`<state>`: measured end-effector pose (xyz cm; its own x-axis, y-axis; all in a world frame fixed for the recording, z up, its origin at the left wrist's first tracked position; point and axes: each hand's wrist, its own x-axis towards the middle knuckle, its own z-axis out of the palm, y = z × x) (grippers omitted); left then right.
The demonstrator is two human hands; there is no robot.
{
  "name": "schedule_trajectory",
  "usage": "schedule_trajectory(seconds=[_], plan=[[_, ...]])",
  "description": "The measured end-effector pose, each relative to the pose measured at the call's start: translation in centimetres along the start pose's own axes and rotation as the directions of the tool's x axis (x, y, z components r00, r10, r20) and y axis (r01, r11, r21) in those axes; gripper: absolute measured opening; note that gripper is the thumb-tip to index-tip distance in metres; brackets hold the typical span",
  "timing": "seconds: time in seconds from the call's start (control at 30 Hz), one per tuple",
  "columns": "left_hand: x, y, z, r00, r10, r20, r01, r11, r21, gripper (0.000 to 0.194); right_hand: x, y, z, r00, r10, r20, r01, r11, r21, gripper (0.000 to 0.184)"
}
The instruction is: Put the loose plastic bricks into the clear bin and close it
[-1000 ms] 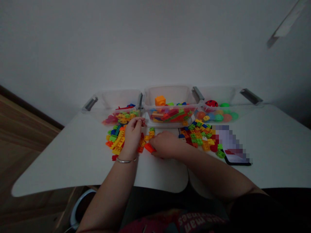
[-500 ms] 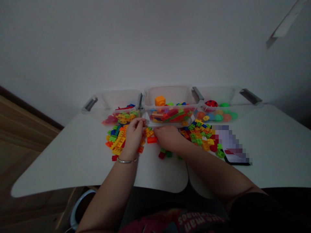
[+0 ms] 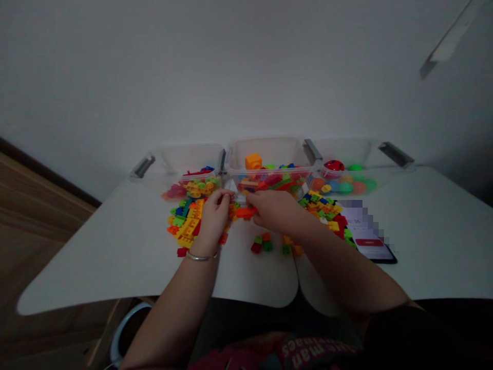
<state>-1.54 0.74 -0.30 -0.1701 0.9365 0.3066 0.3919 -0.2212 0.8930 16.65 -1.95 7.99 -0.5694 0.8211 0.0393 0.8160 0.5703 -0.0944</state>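
Observation:
My left hand point(image 3: 215, 213) is above the right side of a pile of mixed toy bricks point(image 3: 187, 226), its fingers curled in and pinched together. Whatever they may hold is hidden. To its right, my right hand point(image 3: 278, 211) has its fingers closed at one end of an orange-red toy brick point(image 3: 245, 212). A few small yellow and green bricks show in the gap between the hands. Nearer me on the white table, a little cluster of red and green bricks point(image 3: 262, 244) lies below my right hand.
Three clear bins stand along the wall: a left bin point(image 3: 192, 149) and middle bin point(image 3: 269, 144) with building pieces, a right bin point(image 3: 354, 149) with coloured balls. Another brick pile point(image 3: 323, 208) lies right, beside a phone point(image 3: 367, 231). A seam divides the white tabletop point(image 3: 246, 280).
My right hand has moved slightly up and right, and the orange-red brick has shifted and tilted with it. More of the small brick cluster shows below. My left hand has barely moved.

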Motion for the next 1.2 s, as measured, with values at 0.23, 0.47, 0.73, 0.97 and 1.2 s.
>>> schedule_trajectory(seconds=[0.23, 0.47, 0.73, 0.97, 1.2], plan=[[-0.1, -0.1, 0.2, 1.0, 0.001, 0.008, -0.001, 1.0, 0.017, 0.022, -2.8, 3.1, -4.3, 0.92, 0.17, -0.352, -0.133, 0.983, 0.127, 0.021], [0.0, -0.2, 0.2, 1.0, 0.001, 0.021, -0.001, 1.0, -0.007, 0.022, -2.2, 7.5, -4.0, 0.705, 0.346, -0.619, -0.215, 0.936, 0.278, 0.028], [0.0, -0.2, 0.1, 1.0, -0.006, 0.027, 0.006, 1.0, -0.019, 0.022, 0.4, 9.2, -1.2, 0.671, 0.379, -0.637, -0.161, 0.914, 0.373, 0.027], [-0.2, 0.3, 0.1, 0.999, -0.005, 0.041, 0.006, 1.0, -0.028, 0.021, 0.5, 8.7, -1.3, 0.812, 0.325, -0.485, -0.226, 0.941, 0.251, 0.033], [-0.2, 0.1, 0.1, 0.999, -0.02, 0.044, 0.021, 0.999, -0.032, 0.021, 0.6, 8.1, -1.7, 0.912, 0.241, -0.333, -0.261, 0.965, -0.015, 0.042]])
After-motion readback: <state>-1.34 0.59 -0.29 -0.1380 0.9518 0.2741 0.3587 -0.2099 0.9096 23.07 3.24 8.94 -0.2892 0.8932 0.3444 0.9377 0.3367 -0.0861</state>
